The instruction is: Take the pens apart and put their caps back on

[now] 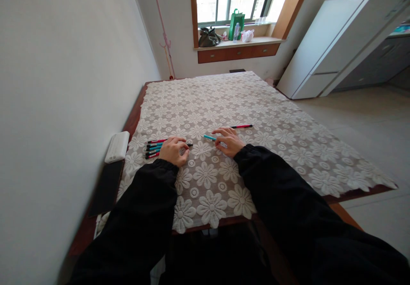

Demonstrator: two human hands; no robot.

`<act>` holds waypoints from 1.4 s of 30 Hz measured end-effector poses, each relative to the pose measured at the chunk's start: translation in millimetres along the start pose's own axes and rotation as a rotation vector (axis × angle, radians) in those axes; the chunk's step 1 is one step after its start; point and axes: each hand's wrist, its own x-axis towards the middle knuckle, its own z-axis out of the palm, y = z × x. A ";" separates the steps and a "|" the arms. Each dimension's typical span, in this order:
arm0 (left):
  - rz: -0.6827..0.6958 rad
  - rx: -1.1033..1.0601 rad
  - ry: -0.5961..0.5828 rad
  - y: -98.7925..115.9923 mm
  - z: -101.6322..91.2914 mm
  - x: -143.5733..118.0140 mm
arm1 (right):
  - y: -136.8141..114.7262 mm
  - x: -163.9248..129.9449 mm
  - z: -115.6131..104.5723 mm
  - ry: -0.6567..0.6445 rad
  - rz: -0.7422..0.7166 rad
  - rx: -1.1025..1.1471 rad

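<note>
While a small row of slim red and teal plastic pens (153,147) already lies gathered side by side at the left of the table, two pens remain apart from it, so the sorting looks, by my judgement, more than half done. The left hand (173,150) rests knuckles-up at the right end of that row, fingers curled down onto a dark pen tip that juts toward the middle; whether they actually pinch it I cannot tell. The right hand (228,141) lies flat with loosely spread fingers, their tips touching a short teal pen (210,138), pressed rather than clasped. A thin red pen with a black end (241,126) lies alone farther right, untouched. Everything sits on a white lace tablecloth of raised crocheted flowers (288,148) (openwork, so a round barrel would likely settle into it), over a dark brown wooden table (131,120). A white rounded rectangular box (117,146) and a flat black slab (107,187) lie by the wall.
</note>
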 end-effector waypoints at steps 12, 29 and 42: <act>0.047 -0.082 0.016 5.1 -4.2 0.5 | -0.8 -0.5 2.1 -0.108 -0.027 0.024; 0.238 -0.129 -0.124 11.2 -3.6 -0.2 | -4.6 0.0 -0.1 -0.072 0.011 0.016; 0.191 -0.149 -0.082 8.5 -5.6 1.2 | -4.1 0.5 1.9 -0.083 0.003 0.034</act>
